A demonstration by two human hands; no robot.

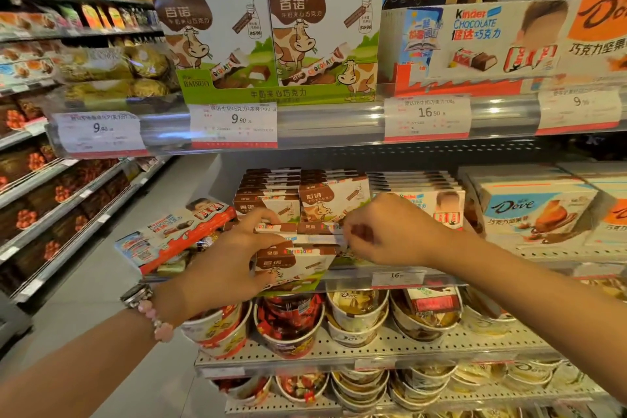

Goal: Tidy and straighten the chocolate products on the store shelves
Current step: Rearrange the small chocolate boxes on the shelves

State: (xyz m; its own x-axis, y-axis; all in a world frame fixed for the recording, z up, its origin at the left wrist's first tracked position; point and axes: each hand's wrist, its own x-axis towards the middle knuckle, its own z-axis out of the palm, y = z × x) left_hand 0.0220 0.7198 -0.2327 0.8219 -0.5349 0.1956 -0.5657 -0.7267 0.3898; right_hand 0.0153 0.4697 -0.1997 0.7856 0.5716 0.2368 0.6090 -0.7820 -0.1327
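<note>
Both hands up at the middle shelf, working on the cow boxes. Left hand wrapped round the near cow box, thumb on its top edge, fingers curled under its left end; box tilted, poking out over the shelf lip. Right hand curled, knuckles toward the camera, fingertips pinching the right end of a flat box lying just behind the held one. Grip partly hidden by the knuckles.

Behind, more cow boxes standing in two rows, running far back. Right of them, a row of Kinder boxes, then Dove boxes at far right. Left of the hands, a long Kinder pack lying askew, slanting off the shelf's left end.

Top shelf: two big cow display cartons side by side, a Kinder display to the right, gold-wrapped sweets to the left. Price tags along the rail below.

Lower shelves: tubs of wrapped chocolates in rows on perforated metal.

Watch and pink bead bracelet on the left wrist.
</note>
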